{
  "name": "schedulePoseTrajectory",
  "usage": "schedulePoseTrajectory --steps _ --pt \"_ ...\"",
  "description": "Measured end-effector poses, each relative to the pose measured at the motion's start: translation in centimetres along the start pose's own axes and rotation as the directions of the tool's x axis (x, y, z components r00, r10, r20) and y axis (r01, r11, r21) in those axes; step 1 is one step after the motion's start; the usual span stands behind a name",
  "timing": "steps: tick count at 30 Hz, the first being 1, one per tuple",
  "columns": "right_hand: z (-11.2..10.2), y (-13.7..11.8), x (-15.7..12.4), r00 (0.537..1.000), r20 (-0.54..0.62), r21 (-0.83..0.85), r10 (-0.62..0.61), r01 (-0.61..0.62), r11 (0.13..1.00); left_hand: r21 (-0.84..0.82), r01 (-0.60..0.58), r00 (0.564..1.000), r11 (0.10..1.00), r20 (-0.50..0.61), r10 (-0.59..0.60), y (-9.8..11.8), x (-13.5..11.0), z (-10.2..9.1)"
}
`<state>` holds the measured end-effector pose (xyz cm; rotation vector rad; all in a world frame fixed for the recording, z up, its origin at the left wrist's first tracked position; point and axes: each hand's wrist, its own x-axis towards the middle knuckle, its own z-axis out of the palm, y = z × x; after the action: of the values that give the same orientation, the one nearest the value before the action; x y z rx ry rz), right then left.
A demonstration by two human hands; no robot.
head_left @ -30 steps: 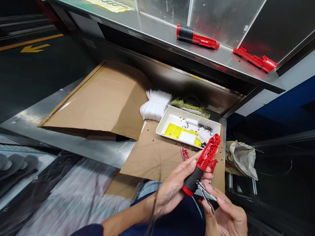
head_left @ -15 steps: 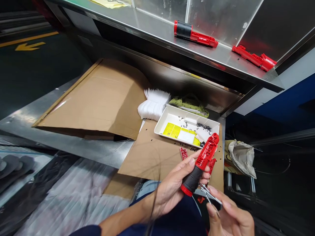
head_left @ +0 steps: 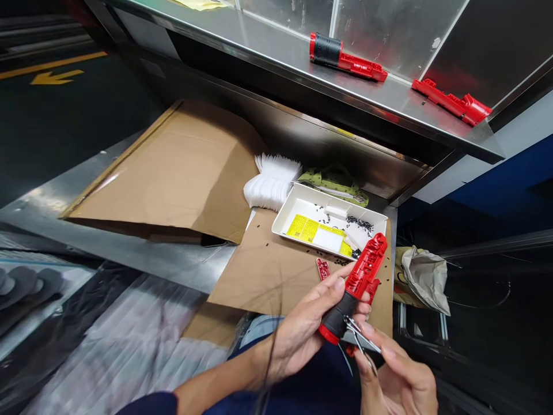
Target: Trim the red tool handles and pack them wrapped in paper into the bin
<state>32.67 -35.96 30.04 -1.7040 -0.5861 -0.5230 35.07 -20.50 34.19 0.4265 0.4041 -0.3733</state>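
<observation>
In the head view, my left hand [head_left: 319, 311] is closed around a red plastic housing half [head_left: 367, 265] with a black sleeve [head_left: 339, 311] at its lower end. Its open, ribbed inside faces up. Another red part [head_left: 372, 288] shows just behind it, partly hidden. My right hand [head_left: 401, 374] pinches a slim shiny metal tool with two arms [head_left: 360, 337]; whether it is tweezers or scissors I cannot tell. The tool's far end meets the side of the black sleeve. A small red piece [head_left: 322, 268] lies on the cardboard beyond my left fingers.
A white tray [head_left: 283, 225] with small black pieces and yellow labels stands on a cardboard sheet [head_left: 242, 276]. White sheets [head_left: 272, 181] are stacked behind it. Left is a large cardboard box [head_left: 173, 173]. Red housings [head_left: 363, 66] rest on the metal shelf [head_left: 268, 46]. A bag [head_left: 425, 276] stands right.
My right hand has moved slightly left and up, bringing the metal tool further over the black sleeve. My left hand and the housing have hardly moved; the view has shifted a little.
</observation>
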Motion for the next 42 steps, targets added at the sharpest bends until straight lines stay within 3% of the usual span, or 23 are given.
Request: schedulePoseTrajectory --steps 6,12,15,17,19,25,34,39,42 --pt "0.7 -0.2 0.5 0.995 -0.102 -0.086 -0.02 0.011 0.996 0.018 0.01 1.0 1.0 -0.002 -0.01 0.1 -0.2 0.2" --pt "-0.1 -0.2 -0.1 0.982 -0.191 -0.018 -0.006 0.003 1.0 -0.001 -0.003 1.0 1.0 -0.022 0.002 0.1 -0.1 0.0" --pt "-0.4 -0.3 0.1 0.992 -0.113 -0.016 0.052 -0.054 0.998 -0.006 0.0 1.0 1.0 -0.028 -0.001 0.0 -0.1 0.1" --pt "-0.5 -0.2 0.4 0.999 -0.001 0.001 0.041 -0.041 0.999 -0.004 0.003 0.999 1.0 -0.037 -0.003 0.0 -0.1 0.1" --pt "-0.5 -0.2 0.6 0.999 0.034 0.02 0.028 -0.029 0.999 0.002 0.005 0.999 1.0 -0.04 -0.005 0.0 -0.1 0.1" --pt "0.0 -0.2 0.9 0.999 -0.041 0.003 0.013 -0.013 1.0 0.017 0.009 1.0 1.0 -0.006 -0.009 -0.2 0.3 -0.5" --pt "-0.5 0.1 0.3 0.999 0.045 -0.059 -0.012 0.015 0.998 0.038 0.0 0.999 0.999 0.044 -0.002 -0.3 0.3 -0.6" --pt "-0.4 -0.1 -0.3 0.974 -0.216 -0.033 0.062 -0.071 0.997 0.003 0.019 1.0 1.0 0.025 -0.02 -0.1 0.3 -0.2" --pt "-0.8 0.0 0.0 0.995 -0.08 -0.004 0.065 -0.065 0.998 0.009 0.014 1.0 1.0 -0.003 -0.014 0.0 0.4 0.0"
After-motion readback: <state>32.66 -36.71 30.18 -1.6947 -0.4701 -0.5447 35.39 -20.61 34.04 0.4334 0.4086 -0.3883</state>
